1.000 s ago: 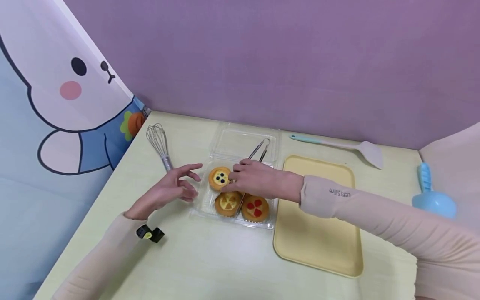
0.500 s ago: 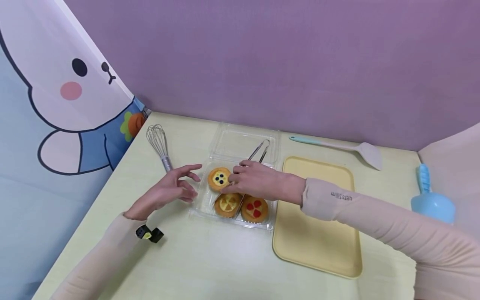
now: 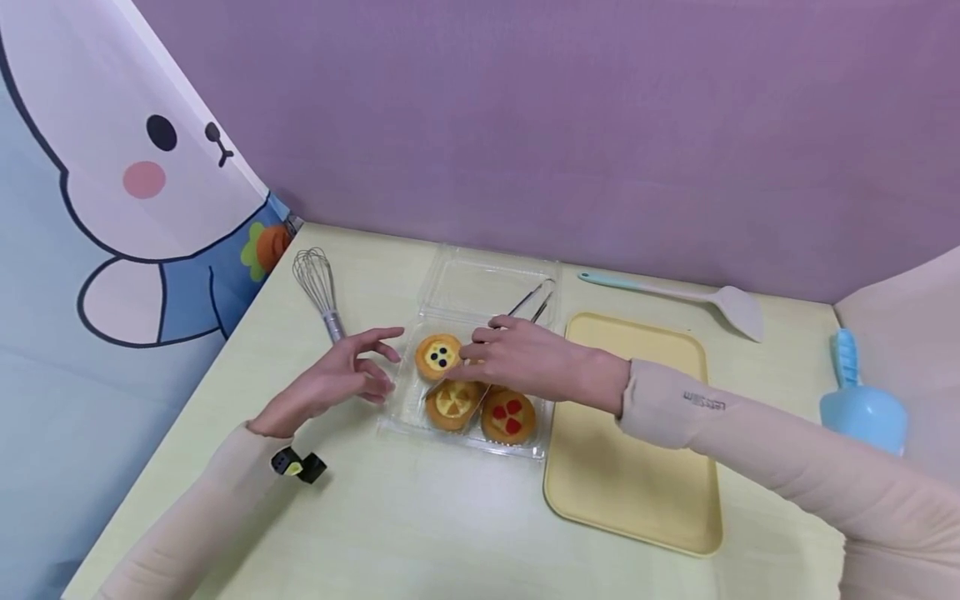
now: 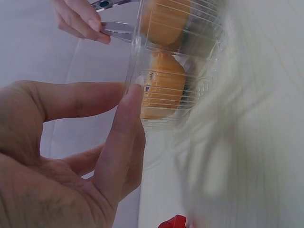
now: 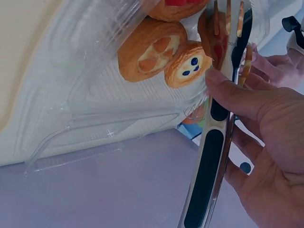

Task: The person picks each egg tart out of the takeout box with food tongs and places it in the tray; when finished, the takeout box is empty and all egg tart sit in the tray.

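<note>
My right hand (image 3: 517, 358) grips metal tongs (image 3: 532, 304) with dark inlaid handles over a clear plastic clamshell box (image 3: 420, 408). The tongs' arms reach down either side of the tart with yellow wedges (image 3: 453, 404); whether they squeeze it cannot be told. A blueberry tart (image 3: 437, 358) and a red-topped tart (image 3: 509, 417) lie beside it. In the right wrist view another tart with orange pieces (image 5: 152, 50) shows near the lid hinge, hidden under my hand in the head view. My left hand (image 3: 341, 379) hovers at the box's left edge, fingers loosely bent, nothing in them.
A yellow tray (image 3: 637, 483) stands right of the box, whose open lid (image 3: 487, 279) lies toward the wall. A whisk (image 3: 318, 287) lies behind my left hand. At the back right is a spatula (image 3: 675, 292), and a blue scoop (image 3: 862, 408) sits at the right edge.
My right hand and the tongs' handle end have shifted slightly right. The tongs' arms have spread, one now appearing left of the yellow-wedge tart. My left hand has hardly moved.
</note>
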{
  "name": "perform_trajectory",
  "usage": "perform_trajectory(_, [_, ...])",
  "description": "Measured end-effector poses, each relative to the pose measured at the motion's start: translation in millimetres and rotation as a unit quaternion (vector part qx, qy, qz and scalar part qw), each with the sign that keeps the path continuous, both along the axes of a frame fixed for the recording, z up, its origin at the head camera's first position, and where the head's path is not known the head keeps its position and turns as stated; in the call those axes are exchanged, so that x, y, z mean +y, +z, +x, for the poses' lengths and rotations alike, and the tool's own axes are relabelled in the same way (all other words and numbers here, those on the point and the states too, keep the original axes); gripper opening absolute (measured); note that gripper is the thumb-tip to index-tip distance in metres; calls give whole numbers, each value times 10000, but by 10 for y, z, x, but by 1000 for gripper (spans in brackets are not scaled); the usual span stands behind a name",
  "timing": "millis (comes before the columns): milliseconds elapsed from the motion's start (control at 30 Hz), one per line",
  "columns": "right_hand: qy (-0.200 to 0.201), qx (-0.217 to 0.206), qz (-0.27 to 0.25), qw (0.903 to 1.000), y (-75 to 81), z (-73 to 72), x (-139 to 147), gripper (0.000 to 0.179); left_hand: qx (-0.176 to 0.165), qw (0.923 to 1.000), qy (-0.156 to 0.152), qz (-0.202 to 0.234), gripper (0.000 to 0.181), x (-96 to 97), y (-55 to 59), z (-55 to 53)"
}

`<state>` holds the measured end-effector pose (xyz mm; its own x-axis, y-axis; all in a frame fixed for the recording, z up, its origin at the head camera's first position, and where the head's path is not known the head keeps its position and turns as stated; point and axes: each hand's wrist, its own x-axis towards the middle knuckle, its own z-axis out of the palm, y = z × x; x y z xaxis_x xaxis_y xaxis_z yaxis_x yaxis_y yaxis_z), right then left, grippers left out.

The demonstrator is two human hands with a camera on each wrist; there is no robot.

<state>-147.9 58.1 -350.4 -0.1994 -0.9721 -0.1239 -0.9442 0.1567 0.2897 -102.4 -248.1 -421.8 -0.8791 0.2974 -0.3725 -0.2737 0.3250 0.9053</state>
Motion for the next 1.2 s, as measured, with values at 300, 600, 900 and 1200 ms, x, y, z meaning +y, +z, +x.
perform_trajectory(300, [-200,184,-11,9996,83,42,156,68,16,10000,-28,-19,87,10,3,-8])
perform_trajectory(600, [-448,267,-220,9984,189,39,379,75,15,10000,-14,-17,88,15,1,-9])
perform_trajectory(900, [-926,228,-482,9943,336,-35,675,76,83,10000,-35,-14,88,23,18,-7])
perform_trajectory(1200, [-1432,247,-655,9872,425,-139,1125,87,92,9999,-41,-94,87,7,-3,-14])
